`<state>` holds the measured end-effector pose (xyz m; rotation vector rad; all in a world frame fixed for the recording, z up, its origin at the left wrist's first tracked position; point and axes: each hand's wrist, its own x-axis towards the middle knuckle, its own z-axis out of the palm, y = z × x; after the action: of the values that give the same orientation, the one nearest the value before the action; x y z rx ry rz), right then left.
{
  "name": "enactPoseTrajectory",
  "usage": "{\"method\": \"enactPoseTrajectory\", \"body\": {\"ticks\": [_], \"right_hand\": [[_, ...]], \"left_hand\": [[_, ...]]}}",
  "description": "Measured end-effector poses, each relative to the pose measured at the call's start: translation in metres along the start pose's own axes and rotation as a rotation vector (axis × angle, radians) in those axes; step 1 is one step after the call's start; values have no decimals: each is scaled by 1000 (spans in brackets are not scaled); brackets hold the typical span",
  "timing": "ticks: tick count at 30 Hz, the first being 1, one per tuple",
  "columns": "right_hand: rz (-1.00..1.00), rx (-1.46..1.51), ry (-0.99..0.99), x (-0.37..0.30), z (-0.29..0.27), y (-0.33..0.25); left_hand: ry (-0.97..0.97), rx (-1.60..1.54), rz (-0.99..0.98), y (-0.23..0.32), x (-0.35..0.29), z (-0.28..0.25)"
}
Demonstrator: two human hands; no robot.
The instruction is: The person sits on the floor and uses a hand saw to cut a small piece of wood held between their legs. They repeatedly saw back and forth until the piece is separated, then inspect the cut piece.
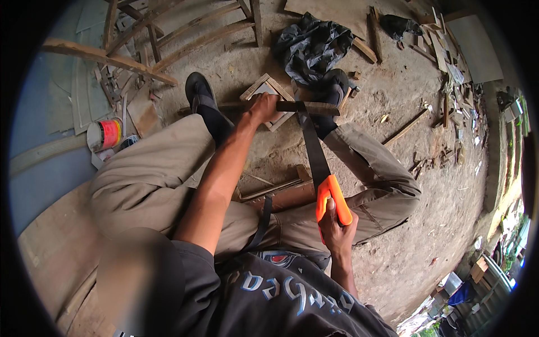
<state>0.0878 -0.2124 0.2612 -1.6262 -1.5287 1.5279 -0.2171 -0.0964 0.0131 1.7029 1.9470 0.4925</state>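
My right hand (339,227) is wrapped round the orange handle of a handsaw (318,157). The dark toothed blade points away from me, and its far part crosses a narrow wooden strip (323,109) near the strip's right end. With closed fingers, my left hand (263,108) grips the same strip, to the left of the blade. The strip lies crosswise between my feet, over a square wooden frame (270,84) with a pale middle. My left hand hides part of both the strip and the frame.
A crumpled black plastic bag (312,48) lies beyond my right foot. Far left stands a wooden frame of bars (202,25), near glass sheets (67,101) and a red-and-yellow can (106,135). Wood scraps (438,121) litter the right side of the floor.
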Motion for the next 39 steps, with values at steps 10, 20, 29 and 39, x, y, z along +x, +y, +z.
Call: {"method": "enactPoseTrajectory", "body": {"ticks": [10,20,29,39], "right_hand": [[-22,4,18,0,29,8],[2,54,89,21,34,16],[-23,111,27,52,50,29],[-14,87,68,61,47,23]], "left_hand": [[-64,-32,-112,15,12,-24],[-40,44,-194,12,16,-20],[-76,61,-137,3,27,-26],[13,10,-97,11,18,-12]]}}
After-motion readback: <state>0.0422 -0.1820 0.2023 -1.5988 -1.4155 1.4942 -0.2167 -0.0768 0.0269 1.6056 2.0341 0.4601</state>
